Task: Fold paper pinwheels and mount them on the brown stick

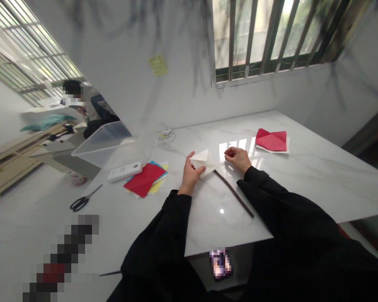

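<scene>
My left hand (192,174) is closed on a folded white sheet of paper (204,158), with the thumb across its near side and the fingers at its left edge. Just to the right of the paper, my right hand (237,158) is raised with thumb and fingertips pinched together. Whatever is in that pinch, if anything, is too small to make out. A thin dark brown stick (234,192) lies slanted on the table between my forearms, its far end close to the paper's lower corner.
Left on the white marbled table (318,180) are coloured paper sheets (145,179), a white device (125,172), black scissors (85,199) and a clear plastic bin (103,144). Red and white papers (272,140) lie at the right. Another person (88,100) sits at the far left.
</scene>
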`<state>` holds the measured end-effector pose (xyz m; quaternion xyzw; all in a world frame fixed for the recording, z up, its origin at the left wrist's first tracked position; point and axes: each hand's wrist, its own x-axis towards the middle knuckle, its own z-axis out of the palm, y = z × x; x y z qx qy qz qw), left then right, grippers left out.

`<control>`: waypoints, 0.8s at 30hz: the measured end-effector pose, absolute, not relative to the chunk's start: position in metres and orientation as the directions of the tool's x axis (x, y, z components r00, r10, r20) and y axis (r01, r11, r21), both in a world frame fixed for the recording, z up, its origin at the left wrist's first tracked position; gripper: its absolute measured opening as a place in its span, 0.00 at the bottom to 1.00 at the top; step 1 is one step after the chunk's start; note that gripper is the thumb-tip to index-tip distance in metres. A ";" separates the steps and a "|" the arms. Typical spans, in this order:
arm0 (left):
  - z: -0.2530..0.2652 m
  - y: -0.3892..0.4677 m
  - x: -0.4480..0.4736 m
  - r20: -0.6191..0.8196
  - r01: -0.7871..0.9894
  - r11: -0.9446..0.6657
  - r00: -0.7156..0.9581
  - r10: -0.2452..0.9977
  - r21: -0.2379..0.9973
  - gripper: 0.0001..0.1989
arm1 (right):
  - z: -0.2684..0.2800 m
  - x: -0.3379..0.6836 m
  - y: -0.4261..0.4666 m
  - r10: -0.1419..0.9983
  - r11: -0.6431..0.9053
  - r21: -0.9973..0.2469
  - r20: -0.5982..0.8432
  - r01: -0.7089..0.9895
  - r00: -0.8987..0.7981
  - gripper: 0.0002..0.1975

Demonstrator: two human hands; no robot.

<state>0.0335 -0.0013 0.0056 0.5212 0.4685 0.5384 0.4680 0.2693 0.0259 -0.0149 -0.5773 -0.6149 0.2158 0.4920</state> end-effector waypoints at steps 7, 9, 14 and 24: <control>0.007 0.000 0.033 0.065 -0.002 -0.065 -0.017 0.998 0.998 0.33 | -0.024 0.276 0.048 0.890 0.248 -0.705 0.437 0.665 0.131 0.04; 0.008 0.001 0.033 0.046 0.019 -0.045 -0.055 0.997 0.999 0.30 | -0.026 0.280 0.055 0.880 0.240 -0.653 0.460 0.719 0.123 0.05; 0.011 0.000 0.035 -0.007 -0.066 0.000 -0.110 0.994 0.998 0.27 | -0.029 0.288 0.064 0.882 0.143 -0.605 0.437 0.783 0.178 0.09; 0.013 -0.002 0.035 0.062 -0.084 -0.071 -0.102 0.993 0.994 0.26 | -0.005 0.256 0.034 0.913 0.298 -0.866 0.382 0.403 0.146 0.16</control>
